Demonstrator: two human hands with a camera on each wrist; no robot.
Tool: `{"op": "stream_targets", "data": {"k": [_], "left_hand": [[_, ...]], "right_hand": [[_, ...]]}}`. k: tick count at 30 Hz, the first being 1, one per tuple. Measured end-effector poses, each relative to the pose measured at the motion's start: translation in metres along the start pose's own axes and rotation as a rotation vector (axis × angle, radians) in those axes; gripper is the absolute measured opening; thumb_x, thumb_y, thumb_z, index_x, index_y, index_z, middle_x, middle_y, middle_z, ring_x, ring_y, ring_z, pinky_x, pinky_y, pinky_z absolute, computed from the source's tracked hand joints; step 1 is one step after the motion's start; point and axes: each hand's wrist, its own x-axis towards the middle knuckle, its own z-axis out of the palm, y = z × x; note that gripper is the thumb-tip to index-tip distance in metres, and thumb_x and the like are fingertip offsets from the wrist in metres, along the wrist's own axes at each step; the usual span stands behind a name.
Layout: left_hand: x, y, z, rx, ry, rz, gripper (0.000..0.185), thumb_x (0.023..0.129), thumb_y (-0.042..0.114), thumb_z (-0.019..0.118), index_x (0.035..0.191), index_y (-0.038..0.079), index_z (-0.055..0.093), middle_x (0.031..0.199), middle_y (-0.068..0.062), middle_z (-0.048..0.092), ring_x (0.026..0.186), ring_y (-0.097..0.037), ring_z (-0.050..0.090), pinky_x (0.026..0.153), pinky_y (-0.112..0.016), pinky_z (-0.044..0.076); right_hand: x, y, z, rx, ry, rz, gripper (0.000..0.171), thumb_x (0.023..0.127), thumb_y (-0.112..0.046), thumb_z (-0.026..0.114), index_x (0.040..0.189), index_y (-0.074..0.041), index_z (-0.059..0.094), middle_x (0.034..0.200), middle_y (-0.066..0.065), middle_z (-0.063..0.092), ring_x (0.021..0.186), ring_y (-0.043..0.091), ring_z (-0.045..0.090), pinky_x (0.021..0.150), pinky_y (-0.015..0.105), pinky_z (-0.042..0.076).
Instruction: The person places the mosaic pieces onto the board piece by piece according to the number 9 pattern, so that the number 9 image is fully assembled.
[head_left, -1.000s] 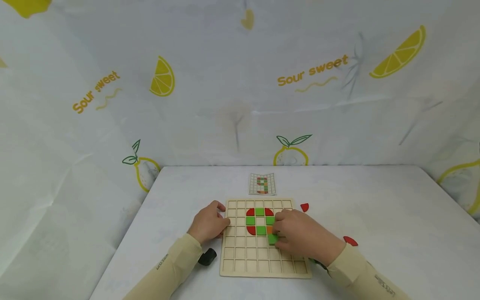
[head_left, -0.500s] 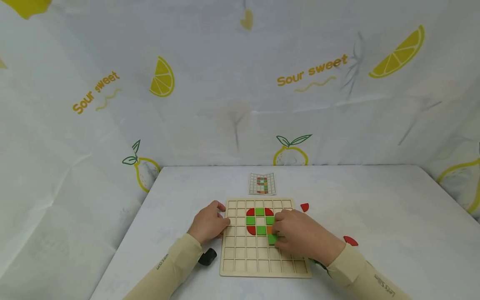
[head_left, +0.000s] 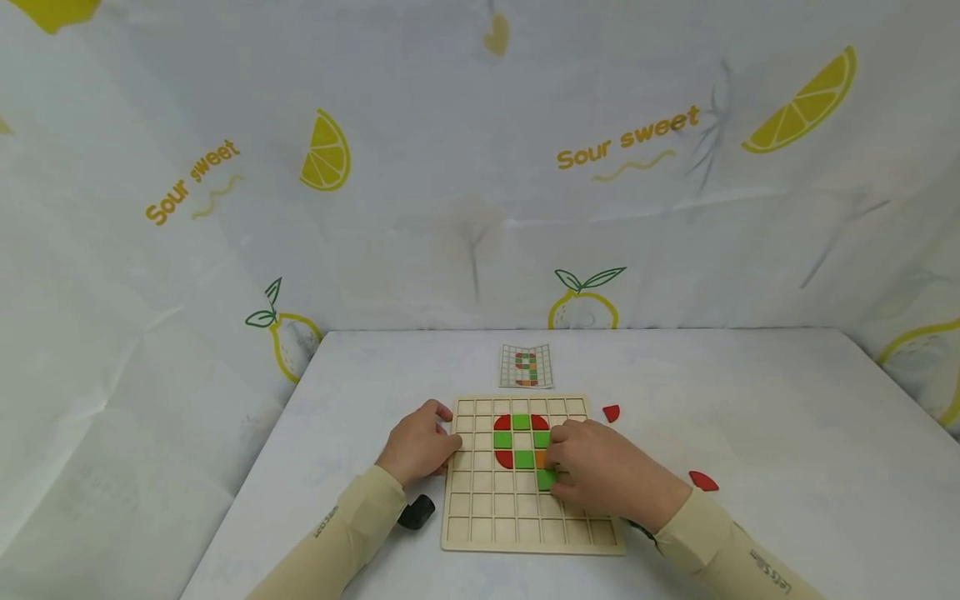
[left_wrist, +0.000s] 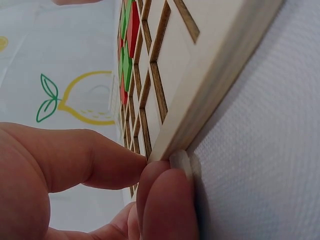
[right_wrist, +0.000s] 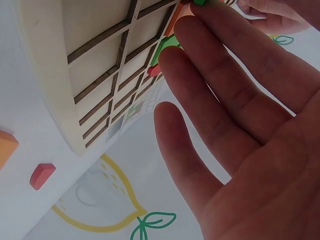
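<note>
A pale wooden grid board lies flat in the middle of the table. My left hand pinches its left edge between thumb and finger, seen close up in the left wrist view. Over the board's right half, my right hand holds a green square tile at its fingertips, just below an orange tile. The thumb's contact is out of sight in the right wrist view. Green squares and red quarter-round pieces form a ring in the cells above.
Behind the board stands a creased pattern card. One red quarter-round piece lies right of the board, another red piece beyond my right wrist. An orange tile appears beside the board. A black object sits by my left wrist.
</note>
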Motion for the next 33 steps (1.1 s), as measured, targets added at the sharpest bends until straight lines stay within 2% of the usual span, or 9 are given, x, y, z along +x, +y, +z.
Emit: {"op": "stream_targets", "data": {"k": [7,12,18,23,26,29,33], "left_hand": [[-0.001,0.004,0.005,-0.004,-0.007,0.016,0.035,0.092,0.015,0.073,0.124,0.008,0.062,0.089,-0.004,0.067,0.06,-0.015,0.066,0.058,-0.029,0.054],[-0.002,0.005,0.006,0.004,-0.012,0.015,0.035,0.093,0.015,0.073,0.125,0.007,0.062,0.089,-0.004,0.067,0.06,-0.015,0.066,0.059,-0.029,0.052],[-0.001,0.005,0.002,0.027,0.0,0.003,0.036,0.094,0.016,0.073,0.128,0.007,0.062,0.091,-0.005,0.067,0.061,-0.016,0.066,0.06,-0.029,0.052],[-0.002,0.004,-0.003,0.032,0.004,-0.017,0.037,0.094,0.017,0.073,0.129,0.007,0.062,0.092,-0.005,0.067,0.061,-0.016,0.066,0.061,-0.029,0.052],[-0.003,0.003,-0.005,0.027,0.009,-0.022,0.037,0.094,0.016,0.073,0.129,0.007,0.061,0.093,-0.006,0.067,0.062,-0.016,0.066,0.061,-0.029,0.054],[-0.003,0.003,-0.005,0.017,0.007,-0.028,0.037,0.094,0.016,0.073,0.129,0.007,0.061,0.095,-0.006,0.067,0.063,-0.016,0.065,0.06,-0.028,0.055],[-0.003,0.005,-0.002,0.012,-0.008,-0.028,0.037,0.094,0.016,0.073,0.128,0.008,0.061,0.094,-0.006,0.067,0.064,-0.016,0.065,0.06,-0.028,0.055]], "right_hand": [[-0.005,0.001,-0.002,-0.012,-0.007,0.012,0.012,0.086,-0.022,0.085,0.098,-0.019,0.084,0.092,-0.011,0.069,0.085,0.007,0.058,0.089,0.037,0.057],[-0.015,0.004,-0.012,0.017,0.004,0.037,0.009,0.087,-0.023,0.085,0.095,-0.02,0.083,0.092,-0.011,0.067,0.084,0.005,0.056,0.081,0.032,0.056],[-0.048,0.017,-0.021,-0.002,-0.014,0.156,0.017,0.086,-0.034,0.089,0.096,-0.022,0.083,0.093,-0.014,0.065,0.082,0.003,0.055,0.082,0.035,0.057],[-0.081,0.028,-0.018,-0.033,-0.032,0.261,0.021,0.082,-0.039,0.092,0.094,-0.026,0.082,0.092,-0.018,0.063,0.082,0.003,0.056,0.082,0.035,0.057],[-0.093,0.029,-0.016,-0.032,-0.057,0.324,0.024,0.081,-0.045,0.093,0.095,-0.028,0.082,0.091,-0.02,0.062,0.084,0.002,0.057,0.083,0.033,0.057],[-0.097,0.028,-0.014,-0.017,-0.052,0.334,0.026,0.081,-0.046,0.093,0.095,-0.027,0.082,0.091,-0.021,0.062,0.085,0.001,0.057,0.084,0.033,0.057],[-0.099,0.028,-0.012,-0.008,-0.018,0.279,0.025,0.08,-0.044,0.094,0.093,-0.027,0.081,0.089,-0.021,0.059,0.082,0.001,0.054,0.08,0.033,0.055]]}}
